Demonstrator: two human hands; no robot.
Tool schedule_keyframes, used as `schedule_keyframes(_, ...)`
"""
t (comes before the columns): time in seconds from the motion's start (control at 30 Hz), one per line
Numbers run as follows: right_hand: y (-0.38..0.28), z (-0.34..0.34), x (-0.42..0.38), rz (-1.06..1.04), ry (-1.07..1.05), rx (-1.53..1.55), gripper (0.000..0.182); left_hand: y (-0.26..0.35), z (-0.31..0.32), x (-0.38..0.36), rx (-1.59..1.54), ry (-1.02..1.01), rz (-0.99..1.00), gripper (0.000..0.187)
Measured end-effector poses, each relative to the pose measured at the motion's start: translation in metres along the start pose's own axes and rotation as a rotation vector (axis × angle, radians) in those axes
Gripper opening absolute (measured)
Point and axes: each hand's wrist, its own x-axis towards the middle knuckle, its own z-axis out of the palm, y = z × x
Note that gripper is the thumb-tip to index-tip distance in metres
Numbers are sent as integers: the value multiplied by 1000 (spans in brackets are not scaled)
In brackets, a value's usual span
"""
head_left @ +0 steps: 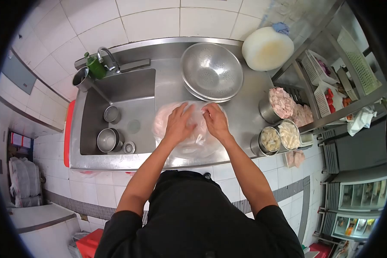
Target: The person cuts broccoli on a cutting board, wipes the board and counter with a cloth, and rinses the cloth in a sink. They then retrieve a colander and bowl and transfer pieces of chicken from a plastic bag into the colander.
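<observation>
A clear plastic bag [198, 144] with something pale pink inside lies on the steel counter, right of the sink. My left hand [180, 124] rests on top of it, fingers spread and holding nothing. The fingers of my right hand [216, 121] are pinched together on the bag's plastic near its top. What fills the bag cannot be made out through the film. Just behind the bag sits a perforated steel colander [211, 71], stacked on another round vessel.
At left is a steel sink [135, 107] with small pots [107, 139], a faucet [109, 60] and a green bottle [96, 66]. To the right stand a pot of raw pink meat [281, 103] and containers of pale pieces [271, 139]. A round board [268, 48] leans on the wall.
</observation>
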Motion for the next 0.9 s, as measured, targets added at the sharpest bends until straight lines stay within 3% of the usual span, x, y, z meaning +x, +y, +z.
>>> schedule_keyframes(0.03, 1, -1, -3, 9, 3, -14, 11, -13, 12, 6, 22, 20, 55, 28)
schedule_keyframes(0.1, 4, 0, -5, 51, 23, 64, 12, -52, 44, 11, -383, -138, -143, 26)
schedule_keyframes(0.13, 3, 4, -6, 57, 32, 53, 12, -60, 52, 11, -395, -144, -135, 26)
schedule_keyframes(0.2, 3, 11, -11, 363, -83, 303, 15, -66, 59, 7, -654, -224, -413, 21)
schedule_keyframes(0.3, 5, 26, -16, 404, -260, 255, 18, -76, 50, 3, -710, -336, -514, 27)
schedule_keyframes(0.43, 8, 38, -16, 438, -345, 368, 22, -65, 53, -7, -710, -273, -646, 38)
schedule_keyframes(0.53, 3, 33, -9, 471, -374, 424, 25, -56, 40, -3, -783, -338, -713, 48)
schedule_keyframes(0.57, 2, 26, -9, 471, -576, 247, 34, -59, 36, -1, -778, -336, -714, 48)
schedule_keyframes(0.6, -1, 18, -9, 469, -774, 64, 43, -63, 32, 2, -768, -388, -685, 46)
schedule_keyframes(0.63, 0, 8, -9, 468, -781, 66, 43, -66, 28, 2, -759, -436, -658, 44)
schedule_keyframes(0.67, 3, -2, -6, 338, -789, -146, 51, -66, 25, 1, -756, -433, -658, 44)
schedule_keyframes(0.7, 5, -14, -3, 213, -780, -355, 60, -64, 21, -1, -620, -491, -398, 41)
schedule_keyframes(0.73, 6, -28, 9, 168, -889, -573, 59, -58, 17, 2, -485, -545, -132, 37)
schedule_keyframes(0.77, 7, -38, 13, 182, -881, -577, 59, -53, 14, 5, -493, -554, -121, 37)
schedule_keyframes(0.83, 13, -56, 14, 86, -853, -1039, 42, -35, -4, 19, -191, -669, 177, 33)
schedule_keyframes(0.9, 21, -54, 20, 154, -771, -1037, 35, -24, -19, 35, -123, -795, 159, 34)
